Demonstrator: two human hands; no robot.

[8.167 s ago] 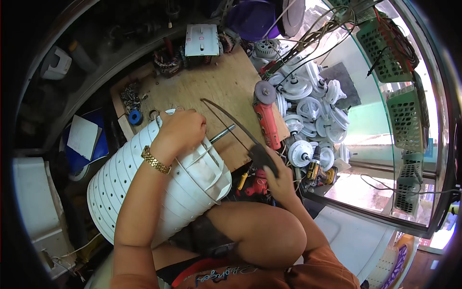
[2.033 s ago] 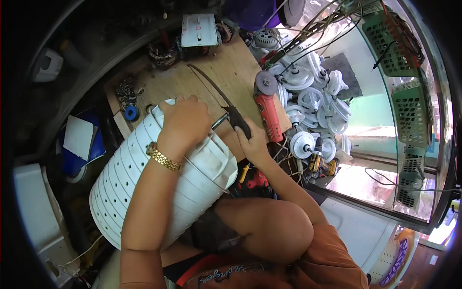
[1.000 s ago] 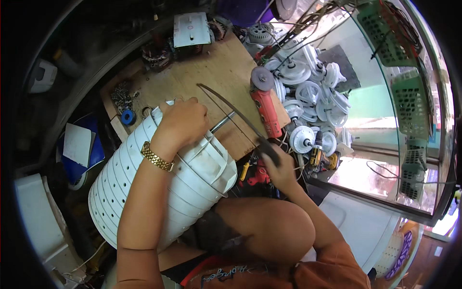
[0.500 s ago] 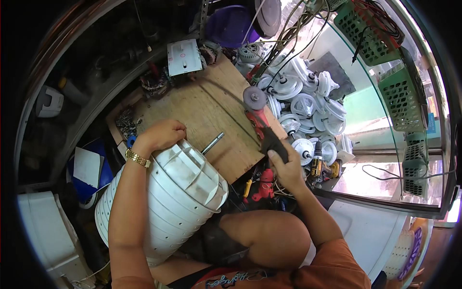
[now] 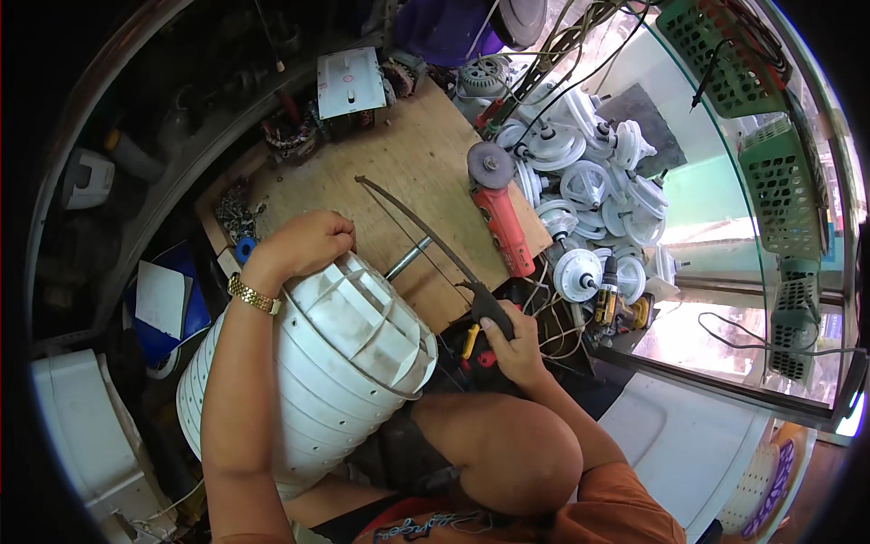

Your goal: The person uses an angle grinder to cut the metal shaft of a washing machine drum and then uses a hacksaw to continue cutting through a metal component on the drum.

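Head view: a white perforated drum [image 5: 317,390] lies tilted beneath the left forearm [image 5: 237,399], beside the bent knee [image 5: 526,449], its ribbed end facing the plywood worktop [image 5: 362,150] and a metal shaft [image 5: 404,261] projecting. Left hand [image 5: 308,243]: fingers curl at the drum's rim; from where I stand the fingertips are hidden, so I cannot tell whether they pinch. Right hand [image 5: 517,344]: fingers wrap the handle of a hacksaw [image 5: 487,305]. Handling: the drum is probably plastic, stiff, light for its bulk and apt to roll; grip the rim, as thin ribs may crack. Hold the hacksaw by its handle.
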